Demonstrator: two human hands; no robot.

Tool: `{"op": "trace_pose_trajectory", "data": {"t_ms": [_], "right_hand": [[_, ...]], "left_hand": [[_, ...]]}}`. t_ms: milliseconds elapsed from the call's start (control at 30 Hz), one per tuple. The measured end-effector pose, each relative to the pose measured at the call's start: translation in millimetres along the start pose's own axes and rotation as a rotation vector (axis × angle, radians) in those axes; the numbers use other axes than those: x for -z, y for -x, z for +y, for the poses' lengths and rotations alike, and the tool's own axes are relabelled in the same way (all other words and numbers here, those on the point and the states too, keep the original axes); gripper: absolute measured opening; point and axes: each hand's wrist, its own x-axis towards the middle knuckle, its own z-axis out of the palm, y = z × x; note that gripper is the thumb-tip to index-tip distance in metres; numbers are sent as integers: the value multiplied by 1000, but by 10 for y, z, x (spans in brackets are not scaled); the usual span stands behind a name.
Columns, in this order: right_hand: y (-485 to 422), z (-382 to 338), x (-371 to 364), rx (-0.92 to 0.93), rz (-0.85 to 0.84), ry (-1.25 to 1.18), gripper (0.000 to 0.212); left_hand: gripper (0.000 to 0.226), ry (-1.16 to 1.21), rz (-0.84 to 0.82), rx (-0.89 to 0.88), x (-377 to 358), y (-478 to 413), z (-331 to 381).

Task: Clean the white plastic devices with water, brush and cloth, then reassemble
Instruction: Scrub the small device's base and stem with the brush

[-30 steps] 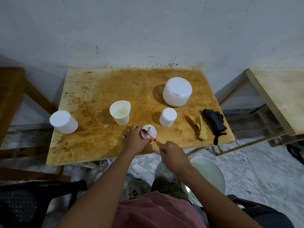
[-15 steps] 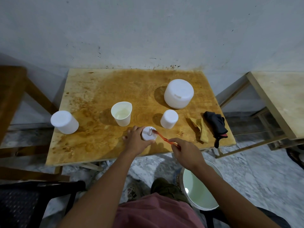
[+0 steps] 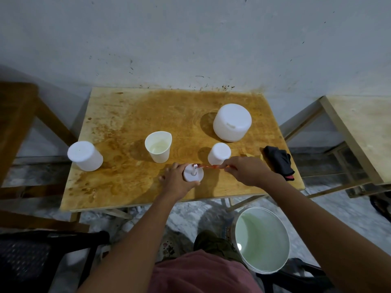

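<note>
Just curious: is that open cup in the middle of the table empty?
Not empty. The cup stands upright with pale liquid at its bottom, well below the rim.

No readable text, labels, brands or nos. anywhere: white plastic parts, cup, bucket and wall all look blank; any small marks are too blurred to read.

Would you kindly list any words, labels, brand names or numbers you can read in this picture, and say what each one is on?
None: no text can be read anywhere in the view.
The large white container, the two smaller white cylinders and the open cup have plain sides.
The part in the left hand, the orange brush in the right hand and the bucket show no marking.
</note>
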Motion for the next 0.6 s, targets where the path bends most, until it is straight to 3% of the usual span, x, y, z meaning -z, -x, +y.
{"op": "trace_pose_trajectory", "data": {"t_ms": [167, 367, 600], "right_hand": [[-68, -60, -99, 56, -42, -137, 26], [39, -25, -112, -47, -13, -114, 26], [288, -193, -312, -87, -86, -697, 20]], "left_hand": [[70, -13, -3, 8, 13, -8, 9], [72, -10, -8, 3, 22, 8, 15], [73, -17, -8, 5, -3, -4, 10]]}}
